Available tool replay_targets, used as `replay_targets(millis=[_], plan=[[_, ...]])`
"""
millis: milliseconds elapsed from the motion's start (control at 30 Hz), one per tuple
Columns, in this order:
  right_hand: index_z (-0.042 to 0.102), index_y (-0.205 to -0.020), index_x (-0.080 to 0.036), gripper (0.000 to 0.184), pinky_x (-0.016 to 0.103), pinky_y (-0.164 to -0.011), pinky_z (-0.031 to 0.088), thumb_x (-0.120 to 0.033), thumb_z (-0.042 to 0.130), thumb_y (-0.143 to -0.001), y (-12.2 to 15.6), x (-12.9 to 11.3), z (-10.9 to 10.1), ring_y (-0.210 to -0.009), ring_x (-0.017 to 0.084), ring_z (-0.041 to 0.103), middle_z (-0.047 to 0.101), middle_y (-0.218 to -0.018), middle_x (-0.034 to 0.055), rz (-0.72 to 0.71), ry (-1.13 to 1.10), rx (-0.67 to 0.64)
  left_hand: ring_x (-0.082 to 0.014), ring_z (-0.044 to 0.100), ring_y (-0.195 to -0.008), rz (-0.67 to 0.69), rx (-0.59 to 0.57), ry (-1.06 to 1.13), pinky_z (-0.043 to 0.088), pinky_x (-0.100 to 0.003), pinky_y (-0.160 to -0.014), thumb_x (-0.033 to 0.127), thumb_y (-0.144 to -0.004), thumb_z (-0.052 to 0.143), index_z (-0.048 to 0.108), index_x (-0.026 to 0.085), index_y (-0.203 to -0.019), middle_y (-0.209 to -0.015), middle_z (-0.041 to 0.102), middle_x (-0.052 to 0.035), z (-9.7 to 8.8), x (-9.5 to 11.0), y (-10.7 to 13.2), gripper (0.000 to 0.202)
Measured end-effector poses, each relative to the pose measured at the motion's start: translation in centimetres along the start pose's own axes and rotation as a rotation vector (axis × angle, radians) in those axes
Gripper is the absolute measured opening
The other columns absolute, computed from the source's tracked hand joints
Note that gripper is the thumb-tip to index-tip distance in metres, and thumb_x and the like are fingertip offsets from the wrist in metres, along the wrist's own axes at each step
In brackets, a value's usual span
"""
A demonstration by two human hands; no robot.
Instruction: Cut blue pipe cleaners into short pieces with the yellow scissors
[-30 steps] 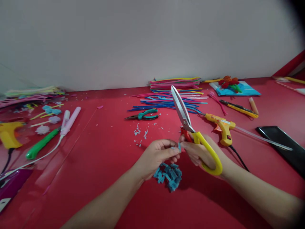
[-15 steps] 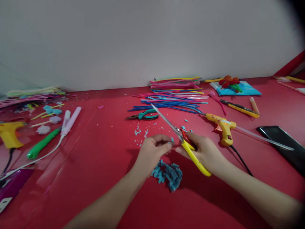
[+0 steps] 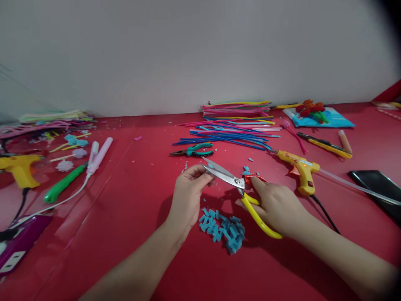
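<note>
My right hand (image 3: 275,205) grips scissors (image 3: 230,177) with red and yellow handles, their blades slightly parted and pointing left. At the blade tips, my left hand (image 3: 191,188) is closed in a pinch on a small light blue piece (image 3: 210,166), mostly hidden by the fingers and blades. Below the hands lies a loose pile of short blue strips (image 3: 222,229) on the red table (image 3: 125,234). A few blue snippets (image 3: 247,170) rest beyond the scissors.
Teal-handled pliers (image 3: 194,151) lie beyond my left hand, before bundles of pipe cleaners (image 3: 225,138). To the right are a yellow glue gun (image 3: 302,171), a cutter knife (image 3: 326,145) and a black phone (image 3: 372,179). Another glue gun (image 3: 21,169), a green-handled tool (image 3: 64,184) and a purple power strip (image 3: 25,240) sit left.
The scissors have swung lower and their blades have opened, now meeting the piece at my left fingertips. My left hand has shifted left. The whole view has moved slightly, and more of the pile shows.
</note>
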State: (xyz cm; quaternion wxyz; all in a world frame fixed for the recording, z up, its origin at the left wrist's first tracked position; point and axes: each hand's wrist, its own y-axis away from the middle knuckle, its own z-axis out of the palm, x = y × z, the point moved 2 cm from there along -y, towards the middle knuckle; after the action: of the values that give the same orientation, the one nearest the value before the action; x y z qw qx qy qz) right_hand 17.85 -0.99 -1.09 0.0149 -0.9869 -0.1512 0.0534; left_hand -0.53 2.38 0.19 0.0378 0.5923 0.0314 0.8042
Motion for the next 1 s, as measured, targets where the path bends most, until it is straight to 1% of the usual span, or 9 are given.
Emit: replay_targets(millis=[333, 767, 1000], plan=[[0.04, -0.082, -0.018, 0.031, 0.025, -0.044, 0.013, -0.048, 0.032, -0.079, 0.12, 0.04, 0.0, -0.045, 0.015, 0.049, 0.056, -0.057, 0.0014, -0.017, 0.036, -0.001, -0.0063, 0.049, -0.057, 0.0, -0.006, 0.012, 0.038, -0.018, -0.058, 0.012, -0.064, 0.059, 0.063, 0.015, -0.068, -0.061, 0.055, 0.0017, -0.12, -0.18, -0.14, 0.006], [0.038, -0.075, -0.018, 0.032, 0.025, -0.044, 0.011, -0.048, 0.029, -0.08, 0.07, 0.19, -0.01, -0.041, 0.013, 0.046, 0.052, -0.051, 0.001, -0.036, 0.042, 0.021, -0.0065, 0.049, -0.057, 0.001, -0.006, 0.007, 0.038, -0.019, -0.058, 0.012, -0.065, 0.059, 0.062, 0.015, -0.069, -0.061, 0.055, 0.0017, 0.04, 0.08, -0.03, 0.006], [0.039, -0.074, -0.018, 0.031, 0.025, -0.043, 0.011, -0.047, 0.029, -0.08, 0.08, 0.18, -0.21, -0.041, 0.013, 0.046, 0.052, -0.051, 0.0007, -0.044, 0.031, 0.017, -0.0067, 0.049, -0.057, -0.012, -0.008, -0.005, 0.038, -0.02, -0.058, 0.014, -0.064, 0.06, 0.062, 0.015, -0.069, -0.061, 0.056, 0.002, 0.09, 0.28, -0.07, 0.005]])
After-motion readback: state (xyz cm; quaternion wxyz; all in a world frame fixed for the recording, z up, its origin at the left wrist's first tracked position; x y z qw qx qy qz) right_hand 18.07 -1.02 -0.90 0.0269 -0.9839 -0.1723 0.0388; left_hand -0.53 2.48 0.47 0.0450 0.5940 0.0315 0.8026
